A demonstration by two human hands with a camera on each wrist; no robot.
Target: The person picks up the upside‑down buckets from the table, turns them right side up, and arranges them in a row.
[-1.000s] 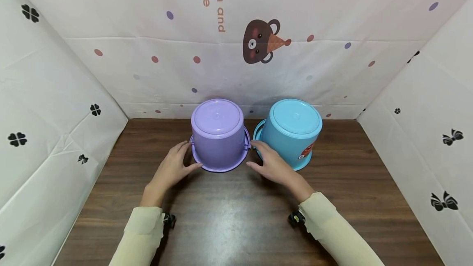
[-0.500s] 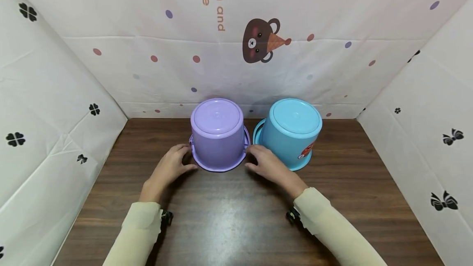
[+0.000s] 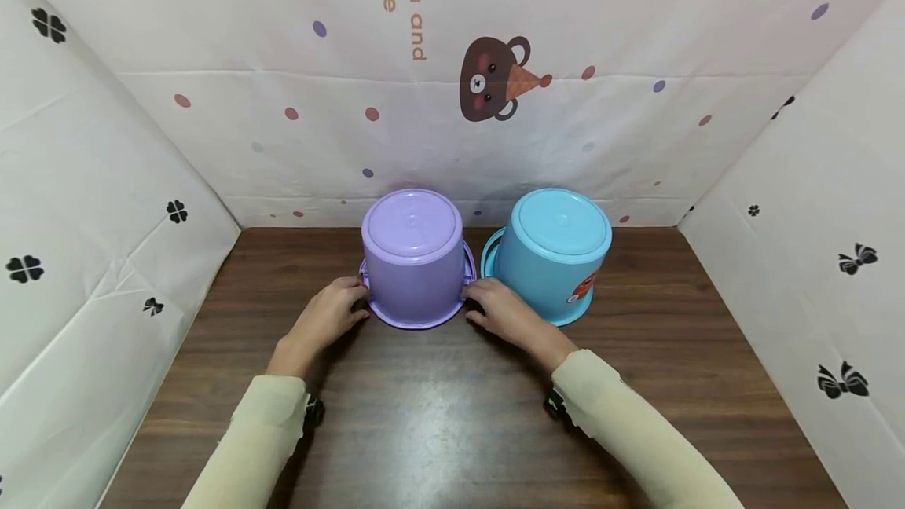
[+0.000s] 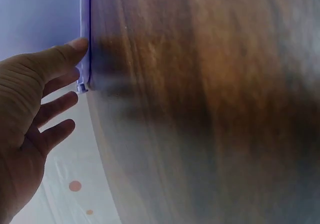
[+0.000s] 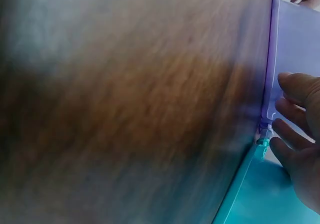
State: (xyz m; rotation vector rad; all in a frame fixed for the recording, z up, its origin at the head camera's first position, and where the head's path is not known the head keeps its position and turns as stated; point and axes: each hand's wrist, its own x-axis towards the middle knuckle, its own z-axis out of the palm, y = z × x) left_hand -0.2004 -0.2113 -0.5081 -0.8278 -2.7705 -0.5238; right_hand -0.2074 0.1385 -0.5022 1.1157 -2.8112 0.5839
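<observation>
A purple bucket (image 3: 415,289) stands upside down on the table, its rim down and its base up. At its left side is my left hand (image 3: 331,313), with the thumb right at the rim in the left wrist view and the other fingers spread apart. My right hand (image 3: 505,313) reaches the bucket's right side, fingers loosely bent beside the rim and the handle joint. Just to the right, a light blue bucket (image 3: 547,277) with a red sticker is also upturned. In the head view my right hand overlaps its lower left part.
The brown wooden table (image 3: 424,430) extends in front of the buckets. A printed white sheet (image 3: 318,148) rises close behind them, with similar sheets at the left (image 3: 92,179) and right (image 3: 799,242) sides.
Both hands have drawn closer to the purple bucket's sides, the right one moving left away from the blue handle. Thumbs and fingers have come nearer together. The buckets stay in place.
</observation>
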